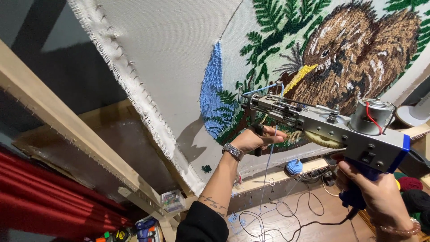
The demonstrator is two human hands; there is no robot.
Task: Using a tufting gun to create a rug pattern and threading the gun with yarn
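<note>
A grey and blue tufting gun [331, 127] points left at a white cloth [174, 49] stretched on a wooden frame [67, 130]. My right hand [374, 192] grips its blue rear handle. My left hand [255, 139], with a wristwatch, holds the gun's black front handle under the needle. Light blue yarn [268, 168] runs up through the gun to the needle near a tufted light blue patch [214, 92]. The cloth carries a tufted brown bird [354, 54] with a yellow beak and green ferns.
A ball of blue yarn [294, 167] sits on the frame's lower bar. Cables [286, 210] lie on the wooden floor. Dark red and black yarn balls [414, 192] rest at the right. A red curtain [45, 197] hangs at the lower left, with small tools below.
</note>
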